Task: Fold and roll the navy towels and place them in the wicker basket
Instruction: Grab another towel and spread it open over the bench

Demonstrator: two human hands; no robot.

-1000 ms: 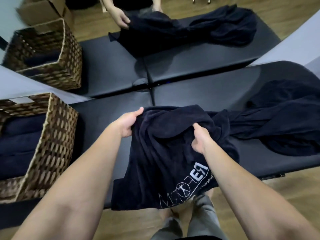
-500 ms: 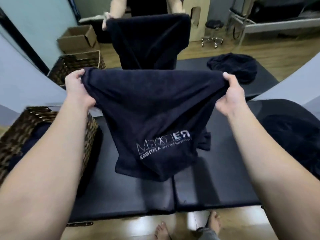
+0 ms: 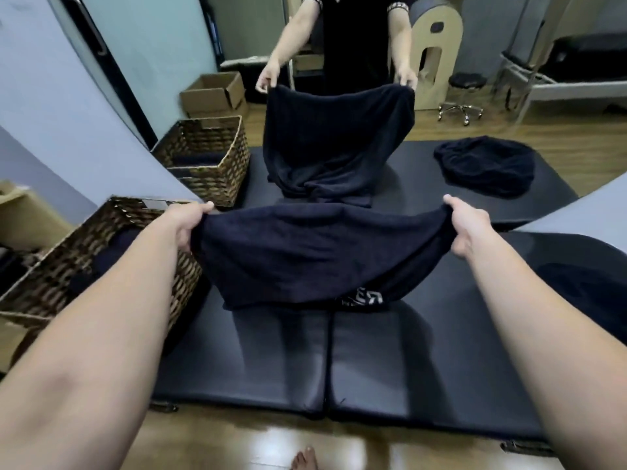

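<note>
Two hands on it?
— yep, your left hand (image 3: 185, 228) and right hand (image 3: 466, 228) each pinched a top corner of the towel (image 3: 315, 256), fingers curled into the cloth.
Where was it?
— stretched over the table (image 3: 258, 361), bottom edge touching, basket (image 3: 101, 252) just left.

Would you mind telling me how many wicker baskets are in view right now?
2. One wicker basket sits at the near left beside the left forearm, holding dark towels. The second basket stands farther back on the left. Others may be out of frame.
</note>
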